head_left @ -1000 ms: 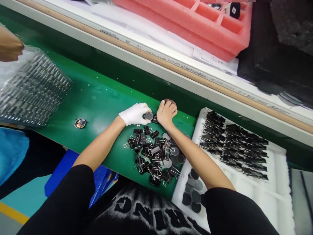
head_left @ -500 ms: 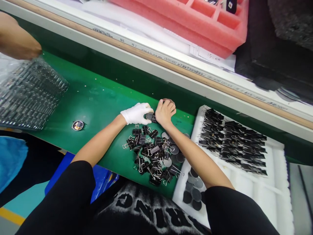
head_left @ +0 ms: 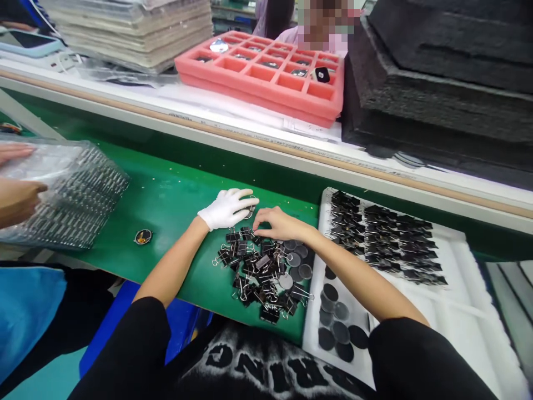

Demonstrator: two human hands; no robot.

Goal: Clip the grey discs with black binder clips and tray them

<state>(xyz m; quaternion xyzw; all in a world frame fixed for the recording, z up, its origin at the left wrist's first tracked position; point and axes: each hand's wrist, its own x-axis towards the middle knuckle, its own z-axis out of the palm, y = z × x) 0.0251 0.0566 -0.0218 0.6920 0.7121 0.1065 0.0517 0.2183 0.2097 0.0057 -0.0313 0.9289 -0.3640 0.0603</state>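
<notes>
Left hand [head_left: 227,208], in a white glove, lies at the far edge of the binder clip pile [head_left: 260,272] on the green belt [head_left: 166,194]. Fingers extended and loosely spread toward the right, pinching a small clip with a dark disc [head_left: 250,211] between fingertips and thumb; most of that piece is hidden by the glove.

Right hand [head_left: 280,225], bare, palm down, just right of the gloved one. Fingers half curled, tips resting on the far clips of the pile; cannot tell whether it has actually gripped one or only touches. The two hands nearly meet, fingertips close together.

The pile sits near centre on the belt, black clips with wire handles tangled, several grey round discs [head_left: 295,264] mixed in at its right side.

Right of the pile: white foam tray [head_left: 466,278], holding rows of clipped parts [head_left: 387,239] at its far end and loose dark discs at its near-left corner.

Left on the belt, a lone round metal part [head_left: 142,236]. Farther left, another person's hands [head_left: 19,197] grip a clear blister tray [head_left: 70,200] (edge of view only). Far side: pink foam tray [head_left: 266,78] beyond the rail.
</notes>
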